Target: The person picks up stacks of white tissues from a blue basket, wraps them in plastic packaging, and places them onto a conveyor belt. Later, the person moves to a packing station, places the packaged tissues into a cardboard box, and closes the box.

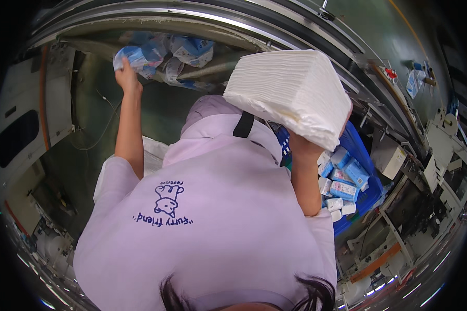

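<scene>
My left hand (127, 79) is closed on the edge of a blue and white plastic wrapper (136, 55), beside the long metal machine frame at upper left. More crumpled printed wrappers (193, 51) lie next to it in a sagging cloth sling. On the other side, my right hand (305, 147) supports a thick stack of white folded tissues (290, 88) from below. The stack is tilted and has no wrapper around it. It hides most of my right fingers.
A blue plastic basket (366, 150) with several small blue and white tissue packs (343, 191) stands beside my right arm. Metal rails (213, 23) run across the top. A white machine cabinet (18, 116) is at the left, with a loose cable near it.
</scene>
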Tool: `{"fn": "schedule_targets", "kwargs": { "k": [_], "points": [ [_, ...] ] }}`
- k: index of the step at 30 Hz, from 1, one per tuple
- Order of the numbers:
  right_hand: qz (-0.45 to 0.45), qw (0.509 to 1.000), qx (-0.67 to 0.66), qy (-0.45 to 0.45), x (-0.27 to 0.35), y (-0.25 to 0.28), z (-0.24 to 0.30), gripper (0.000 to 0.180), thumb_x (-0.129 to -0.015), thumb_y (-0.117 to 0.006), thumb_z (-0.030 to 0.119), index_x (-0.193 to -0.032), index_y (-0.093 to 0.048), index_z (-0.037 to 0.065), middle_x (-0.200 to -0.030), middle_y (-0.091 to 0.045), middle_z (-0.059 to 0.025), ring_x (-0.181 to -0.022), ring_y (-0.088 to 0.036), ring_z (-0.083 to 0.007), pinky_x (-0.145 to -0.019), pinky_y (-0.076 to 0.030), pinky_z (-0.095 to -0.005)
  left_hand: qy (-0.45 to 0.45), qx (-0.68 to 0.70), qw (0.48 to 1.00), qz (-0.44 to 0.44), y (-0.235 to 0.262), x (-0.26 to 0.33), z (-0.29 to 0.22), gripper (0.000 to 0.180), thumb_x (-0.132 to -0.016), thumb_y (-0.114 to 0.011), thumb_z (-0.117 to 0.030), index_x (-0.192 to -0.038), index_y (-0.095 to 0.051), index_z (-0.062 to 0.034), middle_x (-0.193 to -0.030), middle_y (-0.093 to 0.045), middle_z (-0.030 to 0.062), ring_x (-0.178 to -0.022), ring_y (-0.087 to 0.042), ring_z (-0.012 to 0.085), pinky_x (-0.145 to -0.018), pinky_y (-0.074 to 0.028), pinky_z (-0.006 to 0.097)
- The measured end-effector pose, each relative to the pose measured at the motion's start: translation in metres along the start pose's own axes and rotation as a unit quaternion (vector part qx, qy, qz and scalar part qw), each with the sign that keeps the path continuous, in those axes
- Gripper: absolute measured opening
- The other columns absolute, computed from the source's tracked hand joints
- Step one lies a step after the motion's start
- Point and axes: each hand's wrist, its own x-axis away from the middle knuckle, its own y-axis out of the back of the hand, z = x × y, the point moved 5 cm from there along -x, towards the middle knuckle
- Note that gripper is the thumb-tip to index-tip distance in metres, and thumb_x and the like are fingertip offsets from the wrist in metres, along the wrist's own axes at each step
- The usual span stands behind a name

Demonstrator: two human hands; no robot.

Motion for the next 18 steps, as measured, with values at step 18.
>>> {"fn": "schedule_targets", "kwargs": {
  "k": [18],
  "points": [
    [0.203,0.952,-0.136,-0.183,0.005,-0.078,-0.028,0.072,-0.067,-0.07,0.003,-0.129,-0.034,0.005,-0.122,-0.043,-0.0124,-0.112,-0.045,-0.0219,-0.094,-0.036,-0.0309,0.015,-0.106,0.893,0.437,-0.096,0.16,-0.075,0.056,-0.066,-0.076,-0.022,-0.111,-0.051,-0.0014,-0.099,-0.06,0.0071,-0.089,-0.057,0.0157,-0.078,-0.045,0.028]
  ]
}}
